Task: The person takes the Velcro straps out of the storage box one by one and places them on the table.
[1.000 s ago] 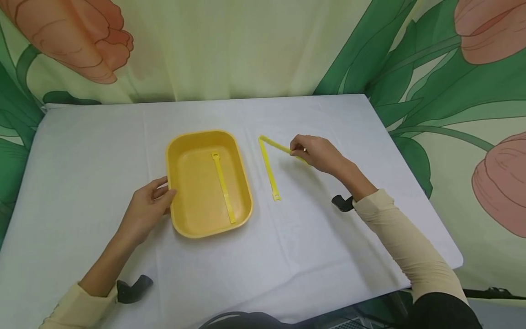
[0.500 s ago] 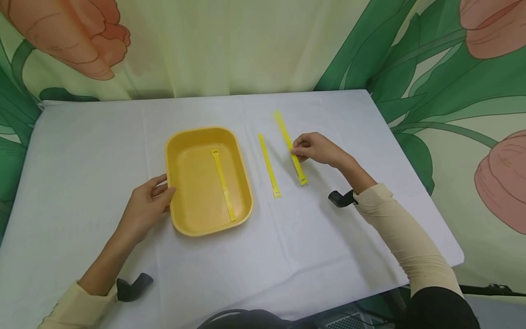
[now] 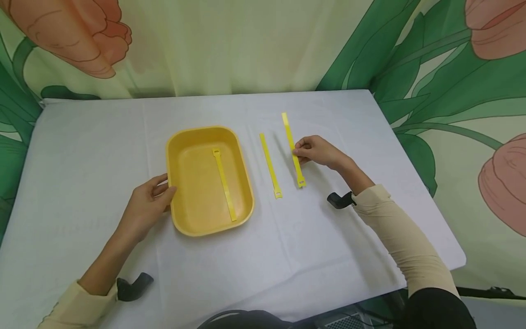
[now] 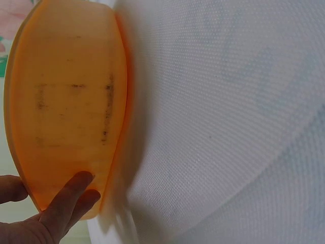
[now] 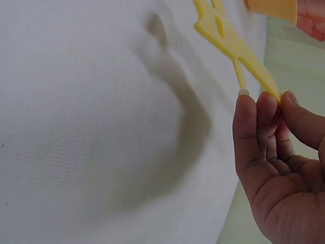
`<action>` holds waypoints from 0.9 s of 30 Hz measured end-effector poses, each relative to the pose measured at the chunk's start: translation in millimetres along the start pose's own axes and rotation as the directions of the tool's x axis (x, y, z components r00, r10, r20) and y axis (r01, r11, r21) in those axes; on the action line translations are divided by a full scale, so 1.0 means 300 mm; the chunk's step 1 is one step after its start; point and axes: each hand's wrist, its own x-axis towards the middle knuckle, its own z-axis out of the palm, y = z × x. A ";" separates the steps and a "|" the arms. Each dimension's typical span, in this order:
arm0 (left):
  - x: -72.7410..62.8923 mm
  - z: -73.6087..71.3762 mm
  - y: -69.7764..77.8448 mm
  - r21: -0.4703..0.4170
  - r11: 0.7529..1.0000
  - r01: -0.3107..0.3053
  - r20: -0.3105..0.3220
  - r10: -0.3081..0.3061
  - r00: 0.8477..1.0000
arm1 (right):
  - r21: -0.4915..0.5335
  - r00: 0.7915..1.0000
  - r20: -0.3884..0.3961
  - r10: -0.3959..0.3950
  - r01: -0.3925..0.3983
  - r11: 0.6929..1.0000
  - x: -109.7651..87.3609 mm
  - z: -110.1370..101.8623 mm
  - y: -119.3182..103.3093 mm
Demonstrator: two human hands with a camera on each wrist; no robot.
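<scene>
The left hand (image 3: 145, 208) grips the tray (image 3: 186, 183) by its left side, thumb at the rim, fingertips on the outer wall; an inner strap (image 3: 224, 183) lies in it. To the right, the right hand (image 3: 318, 151) pinches the held strap (image 3: 299, 171) above the table (image 3: 218, 274). A second ago this slanted to the far end of the lone strap (image 3: 269, 164); now it is apart, nearly parallel. Bluish marks (image 4: 244, 66) on the white cloth are too faint to read. Beyond hangs a flowered curtain (image 3: 246, 45).
</scene>
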 end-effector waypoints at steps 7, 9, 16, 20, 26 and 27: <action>-0.004 -0.003 0.002 -0.013 1.000 -0.013 0.005 0.013 1.000 | 0.004 1.000 -0.004 0.012 -0.012 1.000 0.006 0.013 0.021; -0.005 -0.004 0.003 -0.013 1.000 -0.016 0.007 0.016 1.000 | -0.002 1.000 -0.003 0.020 -0.020 1.000 0.006 0.021 0.025; -0.004 -0.006 0.007 -0.012 1.000 -0.013 0.012 0.013 1.000 | -0.021 0.997 -0.004 0.074 -0.074 0.997 0.018 0.046 0.036; -0.003 -0.004 0.006 -0.015 1.000 -0.009 0.009 0.009 1.000 | -0.030 0.994 -0.020 0.106 -0.107 0.994 0.023 0.053 0.036; -0.003 -0.005 0.003 -0.014 1.000 -0.012 0.001 0.013 1.000 | -0.033 0.992 -0.033 0.124 -0.126 0.992 0.029 0.057 0.037; -0.003 -0.005 0.004 -0.014 1.000 -0.014 0.001 0.014 1.000 | -0.031 0.991 -0.036 0.127 -0.129 0.991 0.030 0.058 0.037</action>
